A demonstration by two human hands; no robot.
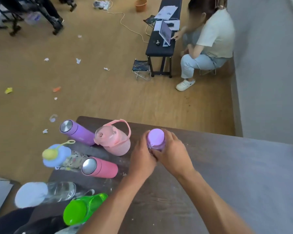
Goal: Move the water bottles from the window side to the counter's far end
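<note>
Cupping the lilac bottle [156,140] at the frame's centre, my left hand [142,157] and right hand [173,153] wrap its body on the dark counter [210,166]. It looks like smooth, rigid plastic, likely light and perhaps slippery, so I'd grip below the cap.

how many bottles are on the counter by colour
purple: 2 (steel-lid flask, lilac bottle held by left hand and right hand)
pink: 2 (handled jug, steel-lid flask)
green: 1
clear with blue lid: 1
patterned with blue lid: 1
total: 7
</note>
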